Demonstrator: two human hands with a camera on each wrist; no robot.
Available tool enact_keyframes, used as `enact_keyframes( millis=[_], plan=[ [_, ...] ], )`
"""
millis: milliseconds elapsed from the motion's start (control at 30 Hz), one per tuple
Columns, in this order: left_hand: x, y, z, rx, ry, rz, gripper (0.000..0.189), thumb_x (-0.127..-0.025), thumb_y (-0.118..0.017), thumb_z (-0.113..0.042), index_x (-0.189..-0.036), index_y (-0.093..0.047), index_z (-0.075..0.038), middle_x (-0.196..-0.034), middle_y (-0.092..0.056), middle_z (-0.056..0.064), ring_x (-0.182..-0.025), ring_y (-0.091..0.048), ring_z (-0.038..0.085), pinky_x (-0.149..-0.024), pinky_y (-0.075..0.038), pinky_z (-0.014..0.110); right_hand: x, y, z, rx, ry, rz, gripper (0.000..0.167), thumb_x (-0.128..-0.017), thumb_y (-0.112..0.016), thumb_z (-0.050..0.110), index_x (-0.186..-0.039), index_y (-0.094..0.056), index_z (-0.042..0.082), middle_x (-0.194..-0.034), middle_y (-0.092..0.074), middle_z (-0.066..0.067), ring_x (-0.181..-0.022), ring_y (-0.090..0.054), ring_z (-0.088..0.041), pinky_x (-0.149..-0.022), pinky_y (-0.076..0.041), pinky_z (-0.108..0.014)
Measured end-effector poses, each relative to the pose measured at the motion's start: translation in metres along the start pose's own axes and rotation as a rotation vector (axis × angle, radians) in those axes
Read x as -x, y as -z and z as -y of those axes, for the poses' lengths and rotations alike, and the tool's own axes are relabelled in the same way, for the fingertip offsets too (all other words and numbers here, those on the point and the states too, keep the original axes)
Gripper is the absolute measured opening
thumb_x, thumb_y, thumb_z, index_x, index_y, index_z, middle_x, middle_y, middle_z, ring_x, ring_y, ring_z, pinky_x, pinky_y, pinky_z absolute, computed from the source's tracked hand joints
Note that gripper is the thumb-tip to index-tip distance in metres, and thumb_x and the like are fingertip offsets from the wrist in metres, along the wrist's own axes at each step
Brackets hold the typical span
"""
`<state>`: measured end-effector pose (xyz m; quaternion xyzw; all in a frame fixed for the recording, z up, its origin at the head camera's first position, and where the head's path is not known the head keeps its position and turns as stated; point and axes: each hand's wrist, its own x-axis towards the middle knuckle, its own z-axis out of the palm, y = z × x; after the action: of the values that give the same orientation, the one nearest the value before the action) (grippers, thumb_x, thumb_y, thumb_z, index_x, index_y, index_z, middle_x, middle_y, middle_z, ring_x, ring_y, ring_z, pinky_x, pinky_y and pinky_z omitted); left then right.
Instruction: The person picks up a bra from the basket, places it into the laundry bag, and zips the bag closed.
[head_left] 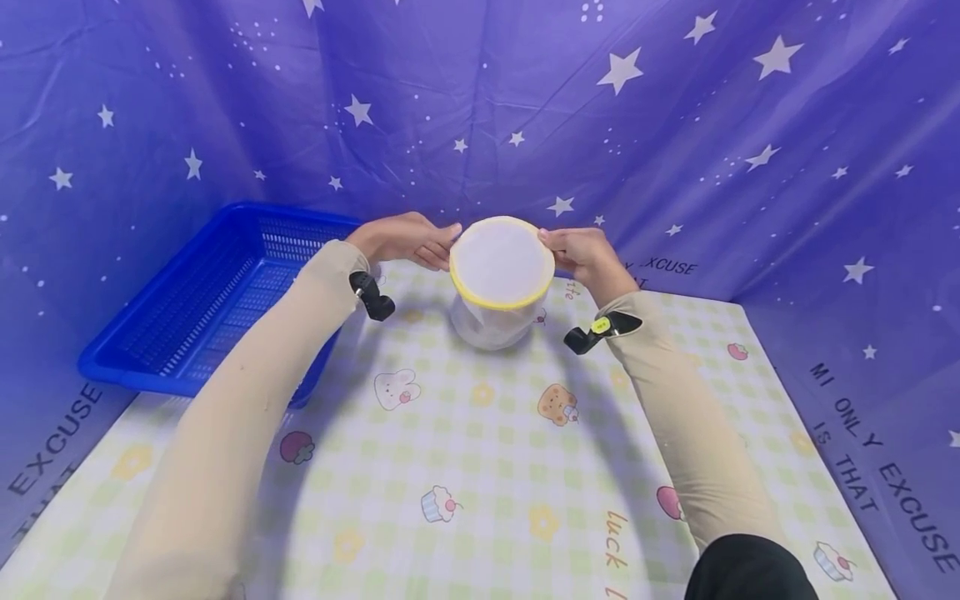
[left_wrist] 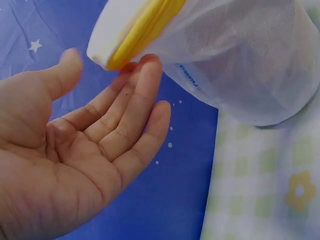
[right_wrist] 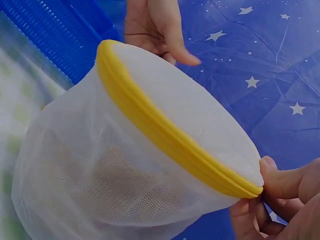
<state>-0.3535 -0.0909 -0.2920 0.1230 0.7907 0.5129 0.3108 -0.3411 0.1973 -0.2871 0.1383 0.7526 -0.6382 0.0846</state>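
Note:
A white mesh laundry bag (head_left: 501,265), cylindrical with a yellow zipper band (right_wrist: 165,135) round its top, stands on the table in front of me. My right hand (head_left: 581,252) pinches the bag's yellow edge between thumb and fingers, at its right side. On the opposite side, my left hand (left_wrist: 95,130) is spread with palm up, thumb apart from the bag and fingertips right at the yellow band. Small blue lettering shows on the mesh in the left wrist view. The top panel looks flat, and darker shapes show faintly through the mesh.
A blue plastic basket (head_left: 161,367) with slotted walls stands at the left, partly behind my left forearm. A checked tablecloth (head_left: 480,450) with cartoon prints covers the table. Purple-blue star-patterned curtain (head_left: 465,100) hangs close behind and along both sides.

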Motion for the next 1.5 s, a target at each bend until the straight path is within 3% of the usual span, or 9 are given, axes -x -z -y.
enact_keyframes(
  millis=[67,200,433,600,767,1033,1300,1500],
  plan=[
    [0.001,0.000,-0.001,-0.006,0.002,0.005,0.054,-0.108,-0.051,-0.033,-0.144,-0.050,0.007,-0.146,-0.055,0.024,-0.135,-0.056,0.035,-0.117,-0.046,0.040,0.000,0.001,-0.001,-0.028,-0.009,0.003,0.040,-0.095,-0.073,0.013,-0.133,-0.065,0.003,-0.105,-0.068,0.001,-0.096,-0.065,-0.011,-0.090,-0.060,-0.022],
    [0.001,-0.002,-0.007,0.000,0.003,-0.065,0.046,-0.103,-0.062,-0.026,-0.138,-0.059,0.003,-0.141,-0.062,0.019,-0.131,-0.060,0.031,-0.118,-0.045,0.041,0.003,0.003,0.000,-0.024,0.001,0.038,0.038,-0.097,-0.070,0.012,-0.135,-0.065,0.006,-0.099,-0.067,0.004,-0.091,-0.064,-0.010,-0.078,-0.060,-0.018],
    [-0.004,-0.008,-0.019,0.145,0.052,-0.233,0.045,-0.097,-0.071,-0.025,-0.133,-0.063,0.001,-0.136,-0.065,0.015,-0.127,-0.064,0.026,-0.114,-0.048,0.039,0.007,0.003,0.001,0.065,0.028,0.091,0.044,-0.098,-0.070,0.014,-0.138,-0.059,-0.001,-0.089,-0.068,0.004,-0.078,-0.067,-0.008,-0.074,-0.062,-0.020],
    [-0.009,-0.011,-0.021,0.238,0.090,-0.293,0.038,-0.094,-0.075,-0.025,-0.123,-0.067,-0.001,-0.136,-0.066,0.014,-0.126,-0.065,0.025,-0.110,-0.052,0.036,0.009,0.002,-0.001,0.097,0.024,0.095,0.043,-0.095,-0.073,0.009,-0.133,-0.061,-0.006,-0.080,-0.069,0.003,-0.069,-0.068,-0.008,-0.070,-0.063,-0.021],
    [-0.009,-0.009,-0.020,0.248,0.099,-0.276,0.045,-0.095,-0.074,-0.022,-0.132,-0.063,0.001,-0.142,-0.062,0.017,-0.130,-0.062,0.027,-0.111,-0.051,0.037,0.009,0.001,-0.001,0.119,0.019,0.072,0.040,-0.093,-0.073,0.005,-0.130,-0.063,-0.007,-0.076,-0.069,0.003,-0.066,-0.069,-0.008,-0.069,-0.063,-0.022],
    [-0.002,-0.004,-0.017,0.179,0.009,-0.168,0.047,-0.102,-0.063,-0.014,-0.143,-0.052,0.005,-0.148,-0.055,0.021,-0.136,-0.055,0.033,-0.119,-0.042,0.042,0.014,0.003,0.005,0.110,0.012,0.055,0.043,-0.094,-0.072,0.007,-0.133,-0.061,-0.007,-0.071,-0.070,0.004,-0.065,-0.069,-0.007,-0.066,-0.062,-0.020],
    [-0.004,-0.005,-0.011,0.152,0.001,-0.160,0.047,-0.101,-0.064,-0.015,-0.142,-0.054,0.004,-0.145,-0.056,0.021,-0.134,-0.058,0.033,-0.118,-0.044,0.041,0.017,0.005,0.002,0.115,0.004,0.099,0.039,-0.094,-0.072,0.005,-0.130,-0.063,-0.008,-0.073,-0.071,0.002,-0.065,-0.070,-0.009,-0.067,-0.062,-0.021],
    [-0.004,-0.006,-0.008,0.125,0.029,-0.151,0.046,-0.100,-0.067,-0.016,-0.141,-0.056,0.004,-0.146,-0.057,0.020,-0.134,-0.057,0.032,-0.118,-0.044,0.040,0.014,0.007,-0.006,0.137,0.013,0.131,0.038,-0.094,-0.071,0.006,-0.129,-0.063,-0.010,-0.072,-0.072,0.002,-0.064,-0.070,-0.010,-0.067,-0.063,-0.022]
  ],
)
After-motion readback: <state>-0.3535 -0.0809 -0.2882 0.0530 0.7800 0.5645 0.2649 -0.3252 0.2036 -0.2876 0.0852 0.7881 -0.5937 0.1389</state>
